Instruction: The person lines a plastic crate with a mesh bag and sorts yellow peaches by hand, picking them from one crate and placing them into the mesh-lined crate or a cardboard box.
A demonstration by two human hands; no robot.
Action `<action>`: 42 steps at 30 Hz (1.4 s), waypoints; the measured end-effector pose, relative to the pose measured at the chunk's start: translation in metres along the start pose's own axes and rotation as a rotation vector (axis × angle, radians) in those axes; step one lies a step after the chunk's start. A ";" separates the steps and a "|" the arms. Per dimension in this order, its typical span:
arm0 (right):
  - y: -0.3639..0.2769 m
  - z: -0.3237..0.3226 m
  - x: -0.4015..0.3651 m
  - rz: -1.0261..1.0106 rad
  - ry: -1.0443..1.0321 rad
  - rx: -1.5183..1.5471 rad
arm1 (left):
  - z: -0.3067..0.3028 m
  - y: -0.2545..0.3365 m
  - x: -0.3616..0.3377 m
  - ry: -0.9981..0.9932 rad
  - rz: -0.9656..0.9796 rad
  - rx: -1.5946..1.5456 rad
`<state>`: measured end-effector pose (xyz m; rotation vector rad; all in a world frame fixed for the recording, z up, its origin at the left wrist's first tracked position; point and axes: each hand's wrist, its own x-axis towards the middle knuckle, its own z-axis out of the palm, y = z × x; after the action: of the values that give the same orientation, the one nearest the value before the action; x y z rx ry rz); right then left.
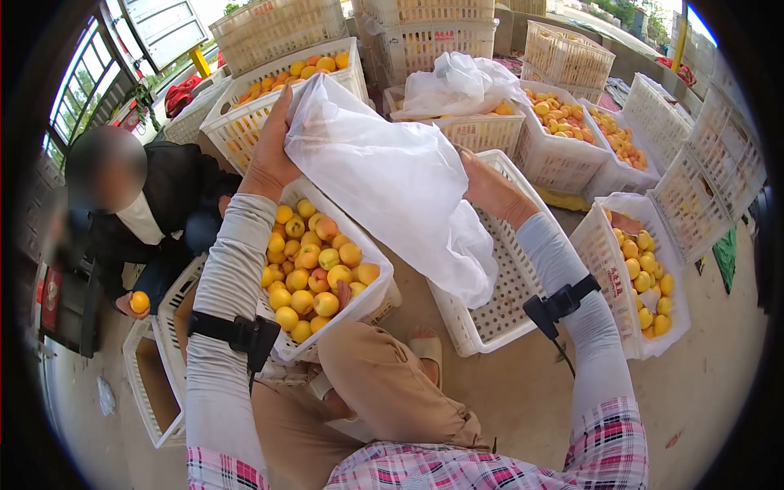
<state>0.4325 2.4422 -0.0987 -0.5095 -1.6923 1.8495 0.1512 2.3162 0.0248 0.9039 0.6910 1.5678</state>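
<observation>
A thin white plastic sheet (384, 163) is stretched between my hands. My left hand (273, 151) grips its upper left edge, raised over a crate. My right hand (492, 188) holds its right side, and the loose end hangs down. Under its lower part stands a white perforated crate (465, 327), whose visible floor is bare. To the left, a lined crate (380, 290) is full of yellow-orange fruit (306, 269).
At left a person (155, 196) crouches, holding one fruit (140, 302). Fruit-filled crates (563, 155) stand behind, with stacked crates (441, 45) at the back. Another lined crate (604, 269) of fruit is at right. Two crates (155, 384) lie lower left.
</observation>
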 end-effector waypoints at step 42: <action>0.014 -0.267 -0.171 -0.295 1.412 -0.942 | -0.082 -0.186 0.002 0.171 -0.544 0.358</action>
<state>0.7286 2.5366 -0.1628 -1.3763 -1.2698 0.0753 0.1804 2.3559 -0.1718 0.7541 1.2520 1.0550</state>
